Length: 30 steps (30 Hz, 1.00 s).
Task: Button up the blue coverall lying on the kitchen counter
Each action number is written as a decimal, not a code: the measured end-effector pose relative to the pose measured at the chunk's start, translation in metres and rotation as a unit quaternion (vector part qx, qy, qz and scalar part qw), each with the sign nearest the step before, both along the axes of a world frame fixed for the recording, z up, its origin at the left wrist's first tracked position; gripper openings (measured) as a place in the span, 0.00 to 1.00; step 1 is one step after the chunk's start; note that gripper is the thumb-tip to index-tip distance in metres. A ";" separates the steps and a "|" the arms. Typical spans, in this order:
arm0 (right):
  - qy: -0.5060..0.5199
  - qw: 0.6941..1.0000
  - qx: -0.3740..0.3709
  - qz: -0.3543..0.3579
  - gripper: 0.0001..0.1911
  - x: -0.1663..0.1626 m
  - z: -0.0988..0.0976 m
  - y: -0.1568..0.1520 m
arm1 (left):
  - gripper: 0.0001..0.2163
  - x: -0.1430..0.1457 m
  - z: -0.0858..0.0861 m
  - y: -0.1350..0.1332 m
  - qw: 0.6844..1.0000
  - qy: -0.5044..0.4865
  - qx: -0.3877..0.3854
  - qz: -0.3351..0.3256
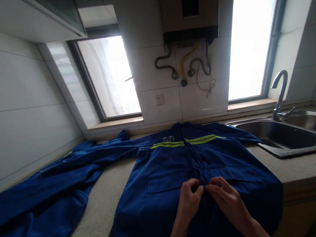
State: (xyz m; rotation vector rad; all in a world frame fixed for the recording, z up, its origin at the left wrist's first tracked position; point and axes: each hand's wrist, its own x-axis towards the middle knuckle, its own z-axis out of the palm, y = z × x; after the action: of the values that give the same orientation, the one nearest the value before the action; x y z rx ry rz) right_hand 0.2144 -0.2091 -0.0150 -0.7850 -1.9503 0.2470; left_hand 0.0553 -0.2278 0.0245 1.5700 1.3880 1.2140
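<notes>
A blue work jacket [166,178] with a yellow-green reflective stripe lies spread front-up on the speckled countertop [103,198]. Its left sleeve [58,183] stretches far out to the left along the wall. My left hand [189,200] and my right hand [227,198] meet at the jacket's front button strip, below a closed button [196,165]. Both hands have their fingers curled in a pinch on the fabric edge there. What sits between the fingertips is too small to make out.
A steel double sink [286,139] with a curved tap [280,92] lies at the right of the counter. A wall-hung water heater [187,14] with hoses hangs between two bright windows. A wall socket [159,99] sits below it.
</notes>
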 end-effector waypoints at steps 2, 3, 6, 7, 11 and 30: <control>-0.007 1.000 0.004 0.006 0.11 0.000 0.004 -0.001 | 0.06 -0.005 0.000 0.005 0.998 -0.051 -0.035 -0.032; -0.012 1.000 0.006 0.012 0.11 0.000 0.006 -0.002 | 0.06 -0.008 0.000 0.008 0.995 -0.072 -0.051 -0.045; -0.030 0.999 0.015 0.035 0.12 0.002 0.014 -0.003 | 0.04 -0.017 0.002 0.014 0.986 -0.110 -0.090 -0.085; -0.035 0.998 0.020 0.043 0.12 0.002 0.015 -0.003 | 0.03 -0.020 0.003 0.016 0.982 -0.120 -0.103 -0.101; -0.055 0.996 0.034 0.068 0.12 0.005 0.013 0.000 | 0.06 -0.029 0.010 0.023 0.967 -0.123 -0.146 -0.171; -0.038 0.994 0.054 0.087 0.14 0.005 0.021 0.012 | 0.11 -0.022 0.011 0.039 0.988 0.025 -0.099 -0.116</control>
State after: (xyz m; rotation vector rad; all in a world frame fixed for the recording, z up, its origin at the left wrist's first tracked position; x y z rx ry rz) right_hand 0.2195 -0.1975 0.0058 -0.5612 -2.0893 0.2168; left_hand 0.0332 -0.1885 0.0354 1.5788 1.2727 0.8768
